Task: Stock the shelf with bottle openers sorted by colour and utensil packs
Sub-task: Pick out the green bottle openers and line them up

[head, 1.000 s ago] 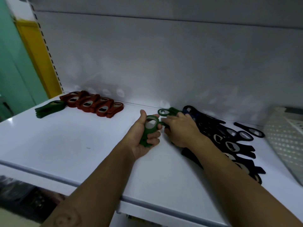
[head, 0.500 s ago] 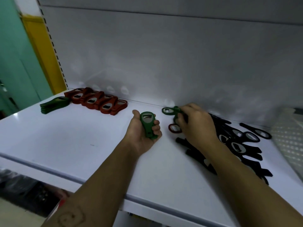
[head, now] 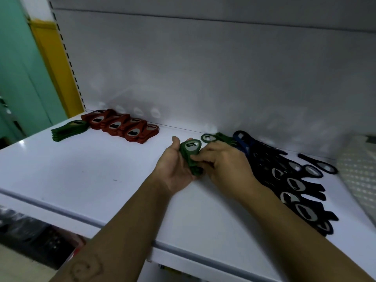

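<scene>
Two hands are meeting on one small bundle of green openers [head: 189, 153] — the left hand [head: 175, 169] is cupping it from beneath, palm up, thumb raised beside the ring end, while the right hand [head: 221, 165] is pinching its handle end with curled fingertips. The bundle is lying well to the right of the green stack [head: 69, 130], with the red row [head: 122, 127] sitting between them, just beside the stack on its right. The bundle's long axis is running from the person toward the back panel [head: 203, 78], metal ring end farthest away; the stack's pieces are lying slantwise, ring ends toward the red row, handles angling toward the front edge of the shelf [head: 91, 180]. One loose green opener [head: 215, 138] is lying farther right of the stack than the bundle, just behind the right hand, at the edge of the dark pile [head: 295, 184] of black and blue openers. Judging from this, the greens are being gathered, and the coming carry is heading leftward to the stack; the left hand is nearer and is bearing the weight, so it looks the likelier carrier — with a slight wrist turn to match the stack's slant
</scene>
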